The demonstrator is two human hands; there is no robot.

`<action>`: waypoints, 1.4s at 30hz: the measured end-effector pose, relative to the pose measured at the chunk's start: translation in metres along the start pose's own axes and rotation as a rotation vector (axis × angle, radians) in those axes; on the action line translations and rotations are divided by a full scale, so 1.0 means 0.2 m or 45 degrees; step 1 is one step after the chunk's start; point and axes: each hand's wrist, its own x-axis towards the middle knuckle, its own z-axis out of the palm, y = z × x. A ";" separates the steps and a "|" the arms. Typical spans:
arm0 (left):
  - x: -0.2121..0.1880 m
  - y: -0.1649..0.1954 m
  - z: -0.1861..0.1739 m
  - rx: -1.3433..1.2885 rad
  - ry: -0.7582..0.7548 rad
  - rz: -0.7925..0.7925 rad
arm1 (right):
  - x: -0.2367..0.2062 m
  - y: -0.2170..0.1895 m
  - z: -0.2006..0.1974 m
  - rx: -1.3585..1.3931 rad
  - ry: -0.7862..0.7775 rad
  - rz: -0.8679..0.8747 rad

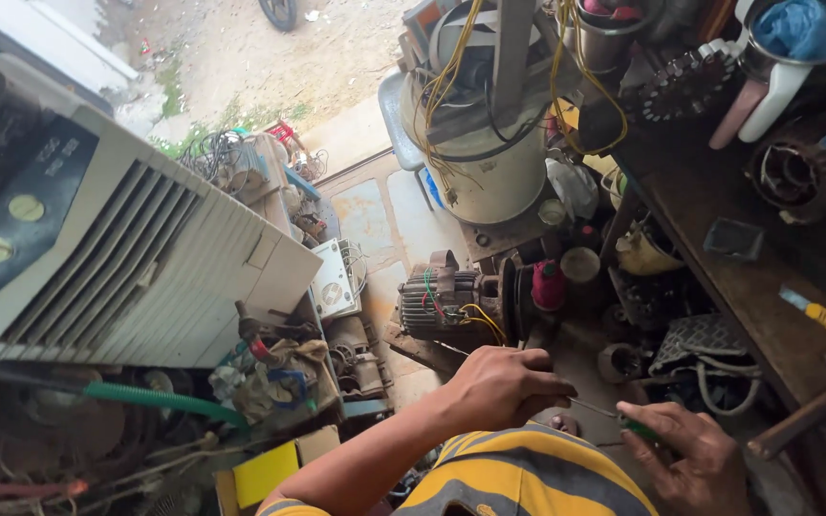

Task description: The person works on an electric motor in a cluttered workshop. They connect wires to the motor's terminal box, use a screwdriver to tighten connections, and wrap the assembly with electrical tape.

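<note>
Left hand (pixel 504 387) curled around a thin wire (pixel 593 408), low centre, just below the motor (pixel 444 301). Right hand (pixel 695 459) gripping a green-handled screwdriver (pixel 641 430), tip hidden behind the fingers. Workbench (pixel 767 287) cut off right.

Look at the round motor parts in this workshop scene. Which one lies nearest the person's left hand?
The ribbed grey motor on the floor, with red, green and yellow wires, just above the left hand. The wound rotor and toothed disc sit up on the bench at right.
</note>
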 end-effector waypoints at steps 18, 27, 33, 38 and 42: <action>0.01 0.10 0.16 -0.013 -0.130 -0.111 | -0.08 0.06 -0.03 -0.420 0.114 -0.643; 0.17 0.12 0.27 0.061 -0.261 0.025 | -0.11 0.14 -0.10 0.051 0.120 0.086; 0.20 -0.01 0.39 0.020 -0.308 0.184 | -0.18 0.20 -0.14 -0.091 0.350 -0.381; 0.19 -0.06 0.51 -0.024 -0.163 0.478 | -0.18 0.22 -0.15 0.192 -0.034 0.364; 0.20 0.01 0.57 0.014 -0.297 0.265 | -0.20 0.24 -0.12 0.170 -0.019 0.379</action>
